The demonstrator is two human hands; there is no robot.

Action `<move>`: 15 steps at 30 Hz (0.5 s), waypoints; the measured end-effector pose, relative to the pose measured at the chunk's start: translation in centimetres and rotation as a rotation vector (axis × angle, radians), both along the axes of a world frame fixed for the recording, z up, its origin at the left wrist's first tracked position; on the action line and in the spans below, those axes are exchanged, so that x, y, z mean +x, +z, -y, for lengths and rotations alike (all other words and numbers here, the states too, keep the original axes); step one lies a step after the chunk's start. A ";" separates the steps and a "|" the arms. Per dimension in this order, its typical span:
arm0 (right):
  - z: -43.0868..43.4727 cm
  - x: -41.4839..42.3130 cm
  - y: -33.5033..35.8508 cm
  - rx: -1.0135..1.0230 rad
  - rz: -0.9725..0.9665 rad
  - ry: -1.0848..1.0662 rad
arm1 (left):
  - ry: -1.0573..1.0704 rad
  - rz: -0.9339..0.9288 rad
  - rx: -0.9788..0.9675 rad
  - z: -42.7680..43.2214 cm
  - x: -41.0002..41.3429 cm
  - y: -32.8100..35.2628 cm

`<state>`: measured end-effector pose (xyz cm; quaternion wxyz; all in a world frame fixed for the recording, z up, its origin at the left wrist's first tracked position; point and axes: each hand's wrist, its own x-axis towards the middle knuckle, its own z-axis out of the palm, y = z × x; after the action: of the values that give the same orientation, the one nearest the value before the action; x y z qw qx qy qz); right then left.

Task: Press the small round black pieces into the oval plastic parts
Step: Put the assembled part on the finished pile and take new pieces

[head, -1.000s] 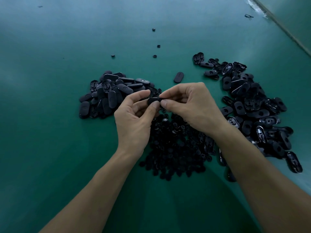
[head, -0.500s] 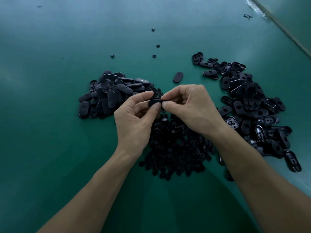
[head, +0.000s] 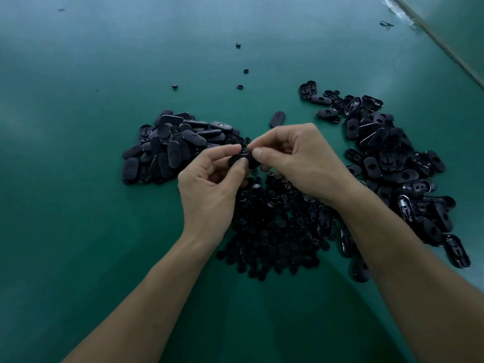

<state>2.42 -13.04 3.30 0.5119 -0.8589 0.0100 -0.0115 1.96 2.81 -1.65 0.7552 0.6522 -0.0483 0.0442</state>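
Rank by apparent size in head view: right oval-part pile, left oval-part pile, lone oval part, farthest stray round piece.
1. right oval-part pile
2. left oval-part pile
3. lone oval part
4. farthest stray round piece, farther off too

Showed two hands: left hand [head: 209, 192], right hand [head: 306, 161]; three black heaps [head: 272, 226]; four stray round pieces [head: 240, 87]; one lone oval part [head: 277, 119].

Bare forearms [head: 146, 292], bare hands [head: 209, 189].

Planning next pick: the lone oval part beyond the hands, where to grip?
I'd pinch the lone oval part across its narrow width, on the two long edges, from above. It lies flat on the green mat, touching nothing else, sides free.
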 end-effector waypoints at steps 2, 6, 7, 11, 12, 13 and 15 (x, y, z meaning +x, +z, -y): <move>0.4 0.5 -0.3 -0.072 0.046 -0.085 | 0.030 0.006 -0.009 -0.1 0.1 -0.1; 2.5 1.7 -0.7 -0.373 0.051 -0.285 | 0.089 0.001 -0.052 -0.1 0.4 -0.1; 3.1 2.0 -0.9 -0.453 0.016 -0.305 | 0.105 -0.009 -0.073 -0.1 0.4 -0.1; 4.8 3.3 -1.7 -0.624 -0.166 -0.341 | 0.163 -0.069 -0.159 0.1 0.7 -0.1; 5.0 3.5 -1.8 -0.640 -0.206 -0.351 | 0.172 -0.082 -0.173 0.1 0.7 -0.1; 5.2 3.8 -1.8 -0.645 -0.238 -0.361 | 0.175 -0.094 -0.181 0.1 0.7 -0.1; 5.3 4.1 -1.9 -0.650 -0.267 -0.371 | 0.173 -0.110 -0.179 0.1 0.7 0.0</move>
<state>6.49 -18.36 1.42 0.1967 -0.9537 0.2275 0.0054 2.63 2.67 -1.68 0.8052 0.5855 0.0538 0.0774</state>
